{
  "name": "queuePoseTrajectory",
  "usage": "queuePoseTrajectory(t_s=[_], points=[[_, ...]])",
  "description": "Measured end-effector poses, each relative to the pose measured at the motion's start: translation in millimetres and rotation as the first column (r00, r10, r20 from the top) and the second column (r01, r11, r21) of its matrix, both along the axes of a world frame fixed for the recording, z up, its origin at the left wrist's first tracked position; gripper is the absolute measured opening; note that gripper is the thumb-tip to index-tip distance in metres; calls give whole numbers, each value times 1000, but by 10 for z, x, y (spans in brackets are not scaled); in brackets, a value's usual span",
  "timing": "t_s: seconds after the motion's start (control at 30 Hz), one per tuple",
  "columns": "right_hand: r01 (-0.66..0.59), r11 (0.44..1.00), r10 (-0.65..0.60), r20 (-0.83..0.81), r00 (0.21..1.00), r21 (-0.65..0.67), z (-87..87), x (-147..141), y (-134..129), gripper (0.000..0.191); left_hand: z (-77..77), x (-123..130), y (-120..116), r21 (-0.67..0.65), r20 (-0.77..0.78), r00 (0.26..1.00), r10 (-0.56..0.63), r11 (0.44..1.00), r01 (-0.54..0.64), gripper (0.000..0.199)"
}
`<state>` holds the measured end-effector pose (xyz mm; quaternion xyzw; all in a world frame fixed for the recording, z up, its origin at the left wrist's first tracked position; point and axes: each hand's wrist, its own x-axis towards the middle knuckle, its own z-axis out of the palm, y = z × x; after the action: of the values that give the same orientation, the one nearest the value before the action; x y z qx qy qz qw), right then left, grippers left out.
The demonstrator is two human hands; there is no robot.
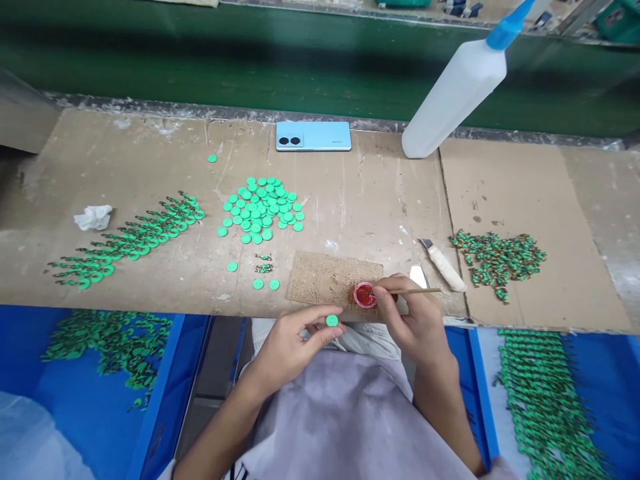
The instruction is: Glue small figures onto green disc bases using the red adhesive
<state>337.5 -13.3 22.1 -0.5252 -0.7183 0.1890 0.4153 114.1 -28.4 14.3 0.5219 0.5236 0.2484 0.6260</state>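
Note:
Between the thumb and fingers of my left hand (293, 343) is a small green button-like disc (332, 321), held by the table's front edge. My right hand (415, 323) pinches a thin wooden stick (417, 291), perhaps a fine brush. Its tip reaches into a small pot of red liquid (365, 295), too small to make out clearly. The pot stands at the right end of a stained cardboard piece (325, 275). Left of that lie two loose discs (266, 285) and a few small green-and-brown figures (264, 269). Farther back is a heap of green discs (263, 207).
Figures on discs form a slanting row (135, 241) at left, near crumpled tissue (93, 217). A phone (315, 137) and a white bottle (454, 97) stand at the back. Right are a knife (444, 265) and piled figures (500, 260). Blue bins (167, 373) flank me below.

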Motion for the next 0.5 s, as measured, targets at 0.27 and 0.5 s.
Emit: queuePoseTrajectory(t_s=[0.27, 0.5], points=[[1, 1000, -2, -18, 1000, -18, -25, 3, -10, 12, -2, 1, -13, 16, 24, 1000, 17, 1000, -17, 29], [24, 999, -17, -193, 981, 33, -28, 23, -131, 11, 38, 21, -26, 47, 65, 997, 51, 997, -54, 25]])
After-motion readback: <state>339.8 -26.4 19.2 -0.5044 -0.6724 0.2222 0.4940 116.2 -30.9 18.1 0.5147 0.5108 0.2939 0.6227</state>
